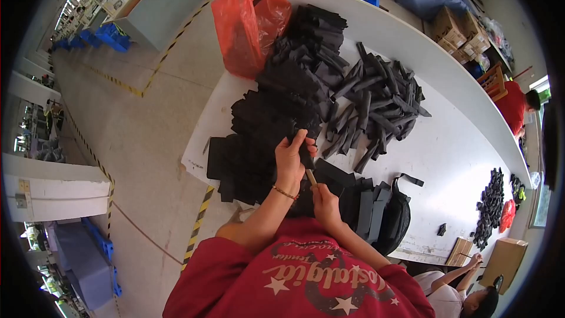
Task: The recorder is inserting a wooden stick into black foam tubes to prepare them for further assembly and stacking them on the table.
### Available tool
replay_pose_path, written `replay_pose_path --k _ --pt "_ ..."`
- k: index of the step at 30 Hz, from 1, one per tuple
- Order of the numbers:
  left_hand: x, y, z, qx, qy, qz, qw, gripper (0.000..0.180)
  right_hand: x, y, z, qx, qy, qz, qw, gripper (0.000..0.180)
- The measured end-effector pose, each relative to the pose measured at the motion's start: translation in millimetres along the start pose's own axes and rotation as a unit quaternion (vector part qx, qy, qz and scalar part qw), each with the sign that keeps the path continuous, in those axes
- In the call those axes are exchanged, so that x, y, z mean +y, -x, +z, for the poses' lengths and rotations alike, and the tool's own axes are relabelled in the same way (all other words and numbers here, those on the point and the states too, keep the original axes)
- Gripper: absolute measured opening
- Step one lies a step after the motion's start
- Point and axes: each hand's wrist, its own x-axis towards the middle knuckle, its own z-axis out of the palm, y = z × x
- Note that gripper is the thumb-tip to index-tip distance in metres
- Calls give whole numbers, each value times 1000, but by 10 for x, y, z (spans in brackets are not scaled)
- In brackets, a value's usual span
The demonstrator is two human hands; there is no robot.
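Note:
My left hand (289,158) is closed round a small black fabric piece (305,156), thumb on top. Just below it, my right hand (325,202) grips a thin light-brown stick (311,177). The stick's upper end meets the black piece; whether it goes inside is hidden. Both hands are above a large heap of flat black fabric pieces (250,115) on the white table. To the right of that heap lies a loose pile of narrow, tube-like black fabric pieces (382,103).
A red plastic bag (244,29) stands at the table's far left corner. Black panels (369,209) and a black bag (397,215) lie at the near edge. A raised white ledge (438,38) borders the far side. At right, another person's hands (472,261) work near a black pile (490,206).

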Motion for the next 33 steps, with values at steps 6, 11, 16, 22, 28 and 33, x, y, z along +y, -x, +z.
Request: replay_pose_path --k 6,11,16,22,28,33 --pt "703 -279 -39 57 -29 173 983 22 242 566 -343 -105 4 68 992 10" --pt "1304 -595 157 -3 51 199 979 19 100 414 -765 -84 0 134 987 14" --pt "557 -602 -2 16 210 -11 977 22 -223 -129 -548 -5 -61 34 998 16" --pt "451 -556 64 6 199 -6 980 20 -149 59 -537 -28 23 16 999 15" --pt "369 -448 150 8 160 -7 987 28 -137 27 -516 -27 41 40 998 14" --pt "22 -23 320 -25 27 -6 999 22 -220 -216 -344 -4 35 16 999 9"
